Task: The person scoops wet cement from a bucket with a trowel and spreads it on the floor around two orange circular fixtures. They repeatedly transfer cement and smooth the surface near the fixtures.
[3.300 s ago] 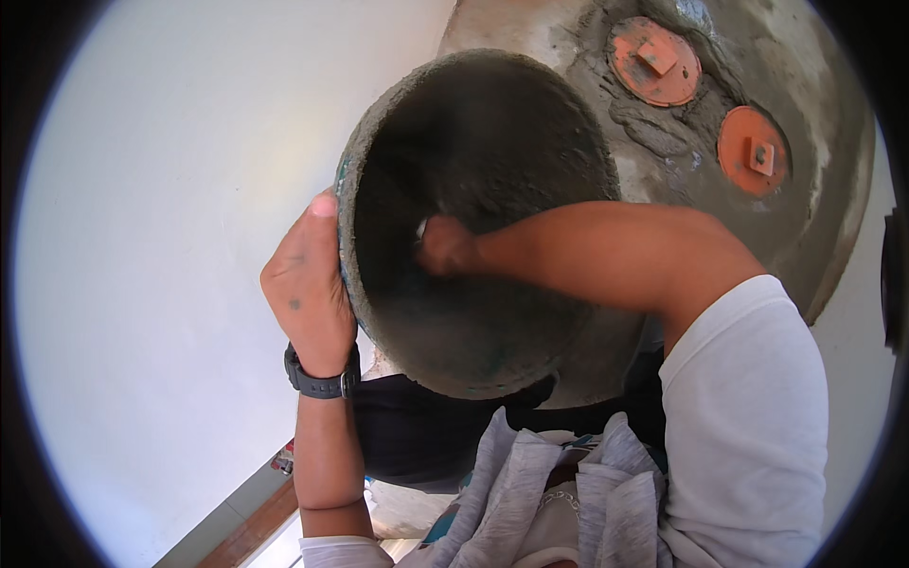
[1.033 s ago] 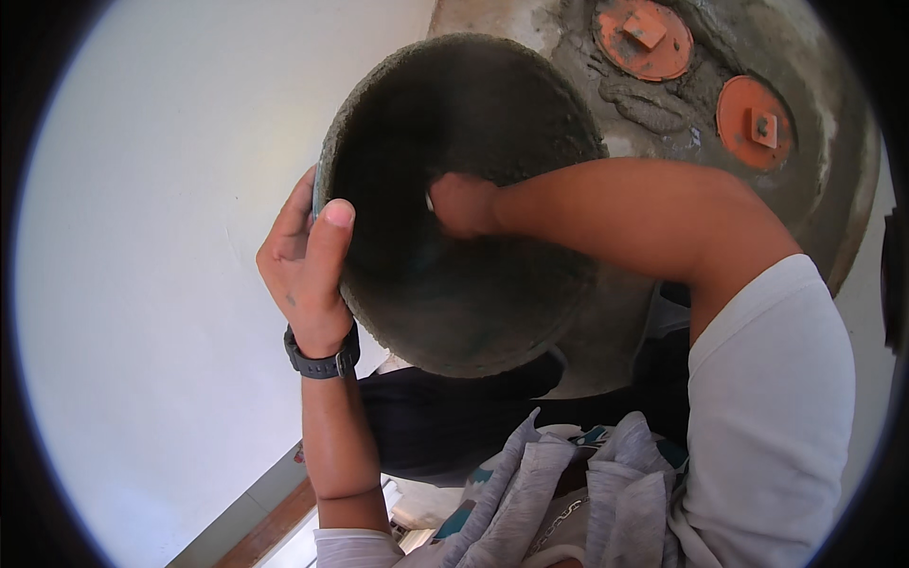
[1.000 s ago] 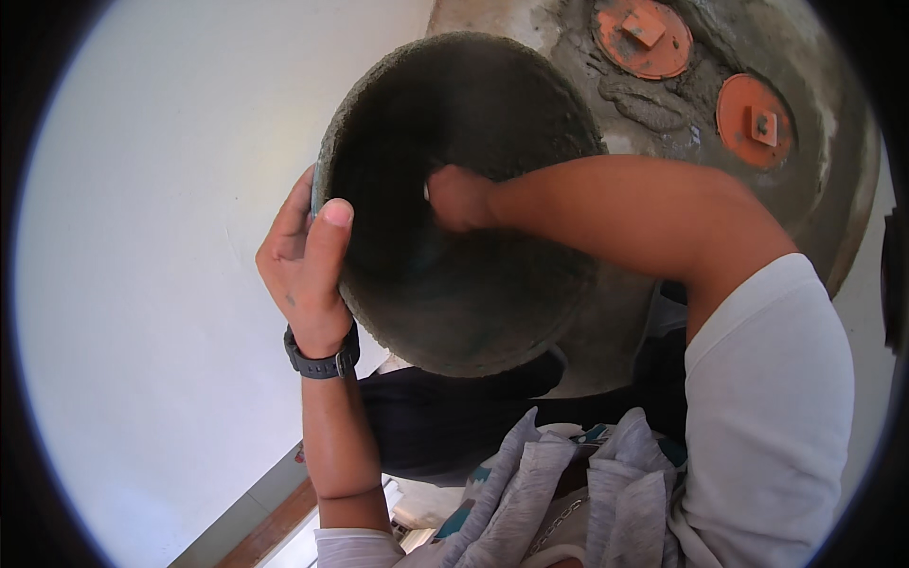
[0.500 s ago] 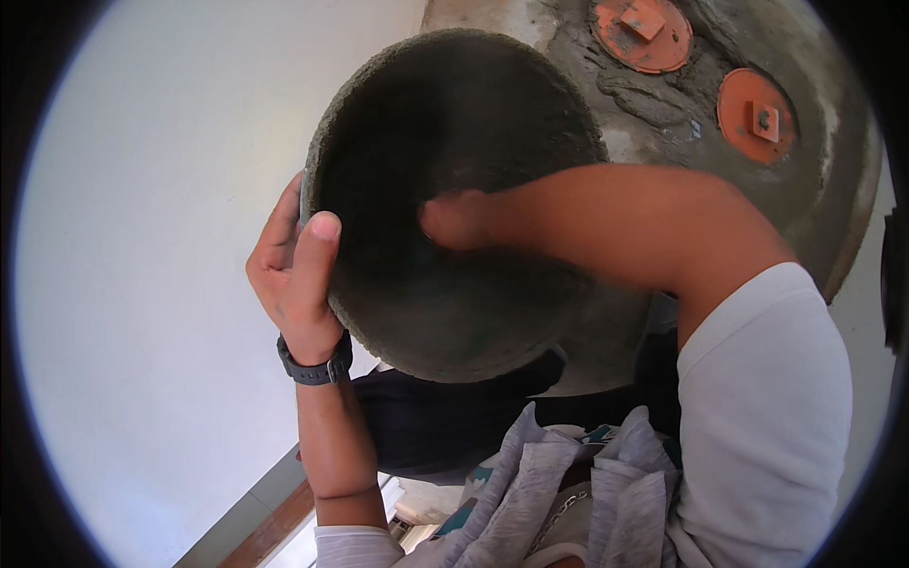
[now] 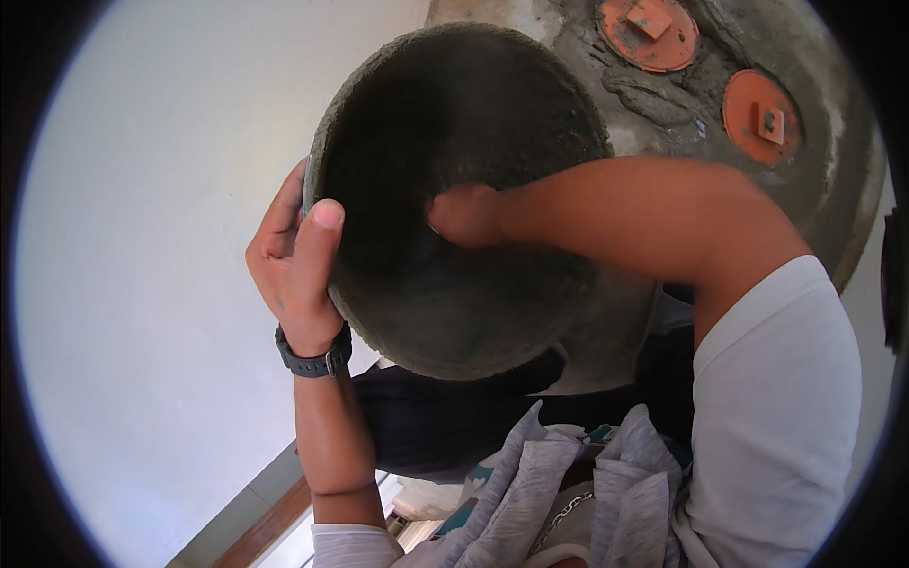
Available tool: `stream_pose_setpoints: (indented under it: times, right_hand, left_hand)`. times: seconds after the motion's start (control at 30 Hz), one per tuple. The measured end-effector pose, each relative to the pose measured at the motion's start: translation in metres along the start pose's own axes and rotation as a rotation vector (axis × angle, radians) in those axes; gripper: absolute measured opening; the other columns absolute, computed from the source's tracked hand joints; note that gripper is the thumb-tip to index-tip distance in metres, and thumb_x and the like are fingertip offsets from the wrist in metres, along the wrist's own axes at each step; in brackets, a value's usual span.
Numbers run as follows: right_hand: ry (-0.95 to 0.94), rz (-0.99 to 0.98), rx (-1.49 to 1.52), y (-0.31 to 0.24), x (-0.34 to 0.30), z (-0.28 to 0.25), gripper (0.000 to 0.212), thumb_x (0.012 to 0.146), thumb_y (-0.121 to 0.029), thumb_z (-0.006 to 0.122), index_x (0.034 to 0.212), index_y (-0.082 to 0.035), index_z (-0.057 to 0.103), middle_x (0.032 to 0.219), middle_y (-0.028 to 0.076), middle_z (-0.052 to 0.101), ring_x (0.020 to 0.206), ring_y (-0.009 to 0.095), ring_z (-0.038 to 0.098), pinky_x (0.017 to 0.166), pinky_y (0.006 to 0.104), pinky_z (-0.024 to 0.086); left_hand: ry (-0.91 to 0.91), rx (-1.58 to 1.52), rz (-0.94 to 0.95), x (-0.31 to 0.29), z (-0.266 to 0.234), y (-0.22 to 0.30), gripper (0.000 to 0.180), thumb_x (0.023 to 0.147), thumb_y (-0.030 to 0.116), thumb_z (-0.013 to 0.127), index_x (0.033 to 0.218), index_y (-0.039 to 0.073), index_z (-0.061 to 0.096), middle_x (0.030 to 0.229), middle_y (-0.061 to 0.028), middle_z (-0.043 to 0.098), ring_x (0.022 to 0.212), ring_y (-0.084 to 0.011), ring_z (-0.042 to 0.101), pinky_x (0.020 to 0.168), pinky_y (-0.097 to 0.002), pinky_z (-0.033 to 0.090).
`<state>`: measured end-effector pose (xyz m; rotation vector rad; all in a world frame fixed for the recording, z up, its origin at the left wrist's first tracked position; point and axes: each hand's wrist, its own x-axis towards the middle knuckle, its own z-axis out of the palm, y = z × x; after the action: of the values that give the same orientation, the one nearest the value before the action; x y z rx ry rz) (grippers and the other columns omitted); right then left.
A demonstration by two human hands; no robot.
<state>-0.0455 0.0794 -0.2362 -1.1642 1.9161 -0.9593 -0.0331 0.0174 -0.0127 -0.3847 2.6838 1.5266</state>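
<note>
A deep, round, grey cement-crusted bowl is tipped with its wide mouth facing me, above my lap. My left hand grips its left rim, thumb over the edge and fingers round the outside. Inside the bowl is my right hand, its arm crossing over the right rim. This hand looks closed, near the dark inner surface. A thin pale edge shows beside its fingers, but shadow and blur hide what they hold.
Two orange round lids with square knobs are set in a wet, lumpy cement surface at the upper right. A pale wall fills the left side. My dark-trousered leg is under the bowl.
My right hand has shifted slightly to the right inside the bowl, and its elbow has moved outward. My left hand keeps its hold on the rim.
</note>
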Motion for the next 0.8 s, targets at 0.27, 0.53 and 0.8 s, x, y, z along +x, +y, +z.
stream_pose_setpoints:
  times: [0.27, 0.53, 0.8]
  right_hand:
    - [0.015, -0.006, 0.009, -0.007, 0.008, 0.011, 0.028, 0.095, -0.011, 0.048, 0.113, -0.001, 0.068, 0.104, 0.021, 0.073, 0.099, 0.036, 0.071, 0.085, 0.0463, 0.058]
    - [0.212, 0.060, -0.186, 0.028, 0.028, -0.018, 0.031, 0.095, -0.011, 0.051, 0.121, -0.002, 0.066, 0.111, 0.020, 0.072, 0.105, 0.033, 0.071, 0.089, 0.0461, 0.057]
    - [0.242, -0.093, -0.309, 0.036, 0.039, 0.018, 0.029, 0.094, -0.016, 0.051, 0.114, -0.002, 0.067, 0.097, 0.017, 0.072, 0.093, 0.034, 0.071, 0.082, 0.0465, 0.057]
  left_hand:
    - [0.067, -0.001, -0.013, -0.010, 0.003, 0.005, 0.059, 0.091, 0.023, 0.072, 0.136, -0.013, 0.056, 0.114, -0.0140, 0.071, 0.103, -0.0174, 0.064, 0.096, -0.0299, 0.048]
    - [0.054, 0.003, -0.008, -0.012, 0.000, 0.003, 0.060, 0.091, 0.025, 0.071, 0.135, -0.014, 0.057, 0.114, -0.0151, 0.071, 0.102, -0.0173, 0.064, 0.095, -0.0301, 0.048]
    - [0.017, 0.077, 0.036, -0.006, -0.010, -0.003, 0.066, 0.090, 0.031, 0.075, 0.134, -0.014, 0.057, 0.114, -0.0154, 0.070, 0.104, -0.0191, 0.063, 0.096, -0.0316, 0.047]
